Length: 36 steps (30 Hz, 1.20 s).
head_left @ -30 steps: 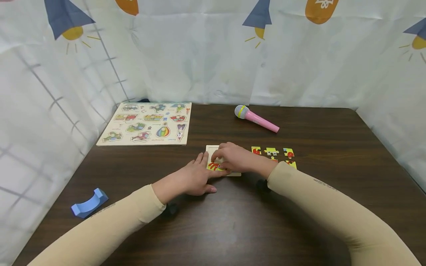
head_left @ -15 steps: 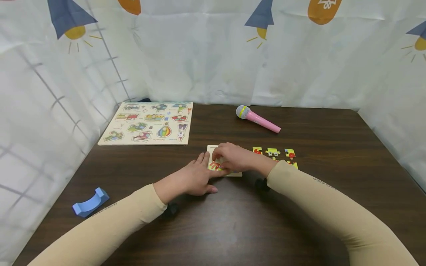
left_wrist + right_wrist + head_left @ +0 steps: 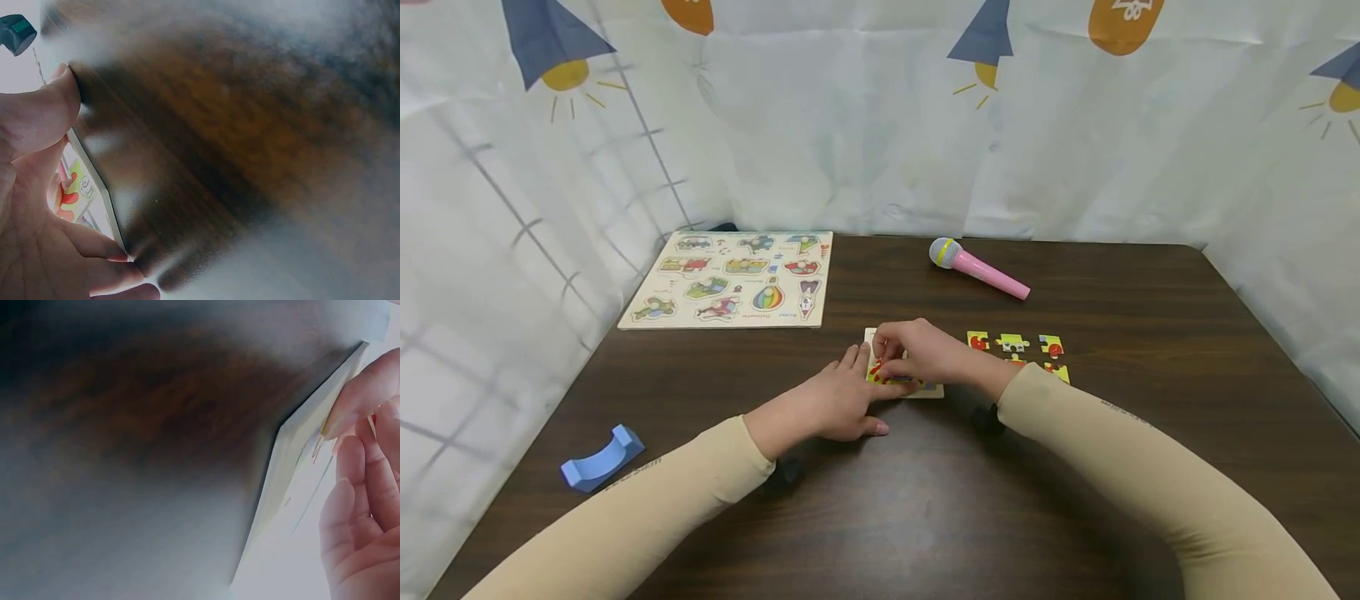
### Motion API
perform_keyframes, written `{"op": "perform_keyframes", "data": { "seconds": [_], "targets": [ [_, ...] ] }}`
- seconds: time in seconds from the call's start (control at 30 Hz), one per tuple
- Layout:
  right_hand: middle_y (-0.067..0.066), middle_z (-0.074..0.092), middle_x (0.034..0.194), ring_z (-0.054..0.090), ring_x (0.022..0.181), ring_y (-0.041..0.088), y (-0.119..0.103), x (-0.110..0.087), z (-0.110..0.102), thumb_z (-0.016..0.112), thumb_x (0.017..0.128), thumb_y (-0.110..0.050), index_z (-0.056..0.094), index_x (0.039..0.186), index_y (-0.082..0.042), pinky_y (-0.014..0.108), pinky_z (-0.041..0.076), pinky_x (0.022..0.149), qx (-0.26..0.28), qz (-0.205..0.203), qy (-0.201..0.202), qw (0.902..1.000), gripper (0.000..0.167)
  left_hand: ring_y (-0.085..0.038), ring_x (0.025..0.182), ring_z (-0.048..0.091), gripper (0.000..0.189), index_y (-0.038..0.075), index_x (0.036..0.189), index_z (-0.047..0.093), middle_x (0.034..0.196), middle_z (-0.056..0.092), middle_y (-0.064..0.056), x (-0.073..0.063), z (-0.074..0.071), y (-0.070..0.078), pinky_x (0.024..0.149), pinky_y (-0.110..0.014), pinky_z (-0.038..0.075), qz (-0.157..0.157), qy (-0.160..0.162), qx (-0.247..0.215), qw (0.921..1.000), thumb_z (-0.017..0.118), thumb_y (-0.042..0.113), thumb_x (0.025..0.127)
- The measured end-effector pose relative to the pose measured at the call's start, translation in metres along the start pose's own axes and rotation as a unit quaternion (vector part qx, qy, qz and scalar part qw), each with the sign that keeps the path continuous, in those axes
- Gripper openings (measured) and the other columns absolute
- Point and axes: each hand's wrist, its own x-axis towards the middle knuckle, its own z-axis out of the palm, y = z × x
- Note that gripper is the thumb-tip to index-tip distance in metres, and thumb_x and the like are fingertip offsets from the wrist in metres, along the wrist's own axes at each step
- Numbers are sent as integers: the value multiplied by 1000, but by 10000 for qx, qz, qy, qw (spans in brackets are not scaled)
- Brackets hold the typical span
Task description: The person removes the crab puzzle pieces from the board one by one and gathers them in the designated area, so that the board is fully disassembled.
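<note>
A small wooden puzzle tray (image 3: 934,392) lies mid-table, with red-and-yellow jigsaw pieces in it, partly covered by both hands. My left hand (image 3: 838,404) lies flat with spread fingers at the tray's left side and near edge. In the left wrist view its fingertips touch the tray's rim (image 3: 94,172). My right hand (image 3: 921,354) is over the tray, thumb and fingers curled together at a puzzle piece. A thin red-marked edge shows between those fingers in the right wrist view; most of the piece is hidden. More puzzle pieces (image 3: 1013,342) lie loose right of the tray.
Back left is a wooden board (image 3: 745,267) of vehicle pictures. A pink toy microphone (image 3: 988,273) lies behind the loose pieces. At the left sits a blue arch-shaped block (image 3: 602,458). White curtains (image 3: 865,133) hang around the table.
My right hand has shifted slightly within the tray, its fingers lifting and drawing closer to the thumb. More red and yellow shows beneath it. My left hand stays in place.
</note>
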Motion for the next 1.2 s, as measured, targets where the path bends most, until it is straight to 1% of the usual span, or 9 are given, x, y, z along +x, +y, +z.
{"op": "perform_keyframes", "data": {
  "seconds": [0.13, 0.3, 0.47, 0.53, 0.6, 0.7, 0.8, 0.97, 1.2],
  "targets": [
    [-1, 75, 86, 64, 76, 8, 1, -2, 0, 78, 91, -12, 63, 98, -11, 23, 52, 71, 58, 20, 110, 9999, 17, -55, 153, 16, 66, 44, 157, 36, 165, 12, -36, 0, 0, 0, 115, -63, 36, 12, 13, -6, 10000, 64, 49, 98],
    [2, 77, 89, 68, 80, 10, 3, -12, -12, 78, 91, -11, 66, 104, -9, 27, 53, 72, 42, -6, 476, 9989, 18, -55, 153, 17, 66, 46, 156, 36, 164, 14, -37, 1, 1, 0, 115, -63, 35, -63, 33, -131, 9999, 65, 47, 98],
    [0, 76, 89, 66, 79, 12, 15, -34, -31, 78, 90, -12, 70, 104, -9, 31, 52, 74, -31, 209, 825, 9964, 17, -54, 153, 18, 64, 49, 155, 36, 164, 12, -38, 3, 3, 0, 117, -61, 34, -185, 22, -193, 9996, 65, 47, 98],
    [-2, 75, 89, 65, 79, 11, 23, -45, -37, 79, 90, -13, 70, 103, -10, 31, 52, 75, -53, 365, 882, 9954, 16, -53, 153, 18, 64, 49, 155, 36, 165, 11, -37, 3, 3, 0, 117, -60, 34, -213, 22, -218, 9995, 65, 47, 98],
    [-3, 76, 88, 64, 77, 11, 31, -57, -41, 79, 90, -13, 70, 102, -11, 32, 51, 73, -152, 495, 924, 9944, 15, -53, 153, 18, 64, 50, 155, 36, 165, 11, -37, 3, 4, 0, 117, -60, 34, -211, 43, -215, 9995, 65, 47, 98],
    [-2, 77, 87, 64, 74, 10, 42, -75, -44, 79, 89, -13, 70, 100, -12, 30, 51, 68, -281, 708, 904, 9930, 14, -52, 153, 18, 64, 50, 155, 36, 164, 11, -38, 2, 4, 0, 117, -59, 34, -193, 87, -229, 9995, 65, 47, 98],
    [-2, 76, 86, 63, 71, 10, 50, -92, -44, 80, 89, -12, 69, 98, -12, 28, 51, 63, -223, 941, 865, 9915, 14, -53, 153, 17, 64, 49, 155, 37, 164, 11, -38, 2, 4, 0, 118, -60, 34, -192, 78, -246, 9995, 65, 46, 98],
    [-4, 75, 86, 63, 75, 11, 57, -112, -40, 80, 89, -14, 67, 98, -13, 26, 51, 65, -105, 1104, 644, 9917, 16, -53, 154, 16, 64, 48, 156, 36, 165, 10, -37, 3, 3, 0, 118, -60, 33, -234, 3, -281, 9993, 65, 46, 98],
    [-6, 72, 85, 61, 76, 5, 56, -122, -32, 80, 88, -13, 69, 97, -11, 25, 52, 70, -634, 706, 496, 9943, 14, -53, 153, 18, 65, 48, 156, 36, 165, 10, -36, 2, 2, 1, 118, -59, 33, -258, -27, -314, 9992, 66, 45, 98]
  ]
}}
